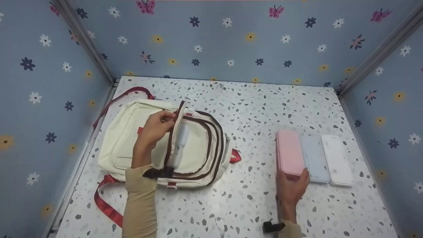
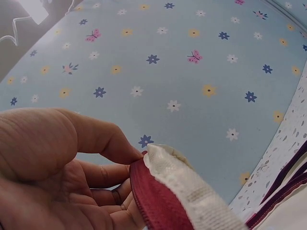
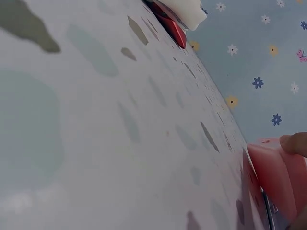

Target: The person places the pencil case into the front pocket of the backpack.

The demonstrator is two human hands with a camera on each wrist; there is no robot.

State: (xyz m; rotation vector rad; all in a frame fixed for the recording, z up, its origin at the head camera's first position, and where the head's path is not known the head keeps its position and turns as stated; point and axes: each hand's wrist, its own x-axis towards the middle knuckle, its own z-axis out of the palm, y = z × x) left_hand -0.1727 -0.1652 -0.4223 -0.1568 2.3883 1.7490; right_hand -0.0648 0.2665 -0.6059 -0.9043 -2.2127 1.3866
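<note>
A cream backpack (image 1: 132,132) with dark red zippers lies on the table, its front pocket unzipped. My left hand (image 1: 154,129) pinches the edge of the pocket flap (image 2: 163,199) between thumb and fingers and holds it up. Inside the pocket, partly hidden by the flap, a pale case (image 1: 182,135) shows. On the right, my right hand (image 1: 292,188) grips the near end of a pink pencil-case-like box (image 1: 290,150), thumb and fingers on opposite sides. In the right wrist view, the pink box (image 3: 276,177) appears at the edge with a fingertip on it.
Right of the pink box lie a light blue box (image 1: 315,158) and a white box (image 1: 337,160), side by side. A red strap (image 1: 107,205) trails from the backpack towards the near left. Flower-patterned panels (image 1: 211,39) enclose the speckled table (image 1: 251,109) at the back and sides.
</note>
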